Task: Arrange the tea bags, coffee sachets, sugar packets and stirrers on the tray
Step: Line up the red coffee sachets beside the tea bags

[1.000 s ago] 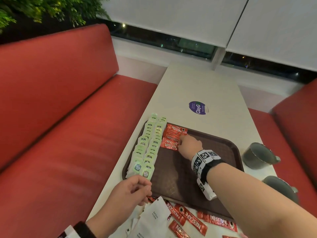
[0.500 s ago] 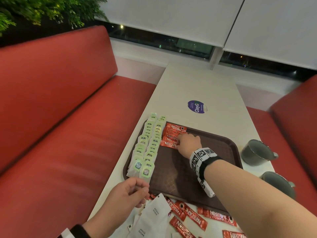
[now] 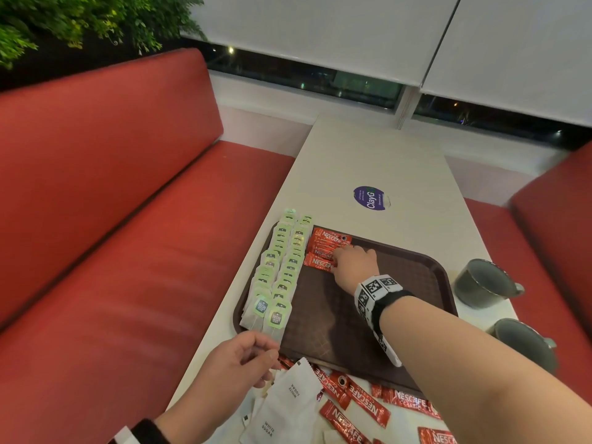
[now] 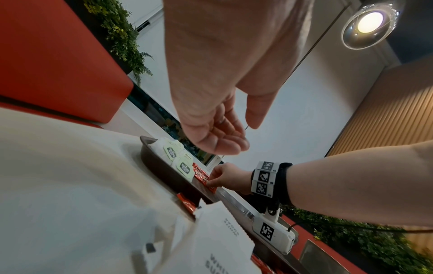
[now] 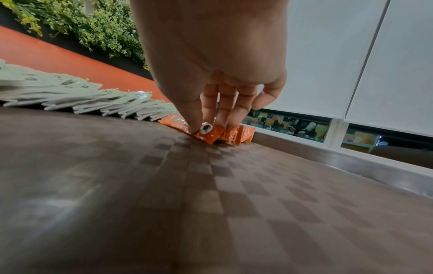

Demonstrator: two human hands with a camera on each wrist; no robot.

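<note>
- The red coffee sachets [image 3: 326,248] lie stacked at the far end of the brown tray [image 3: 416,274], beside 2 rows of tea bags [image 3: 282,270].
- The right hand [image 3: 354,264] presses the nearest sachet with its fingertips, as it did 0.5 s ago.
- The left hand [image 3: 243,357] still hovers loosely curled, holding nothing, above the sugar packets [image 3: 288,398] and loose sachets [image 3: 358,402] on the table [image 3: 368,161].

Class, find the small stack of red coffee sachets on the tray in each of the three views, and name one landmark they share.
Head: the red coffee sachets lie at the tray's far left, under the right hand.
Left wrist: centre of the picture, beside the tea bags.
Right wrist: centre, under the fingers.
Shared landmark: the rows of tea bags alongside.
</note>
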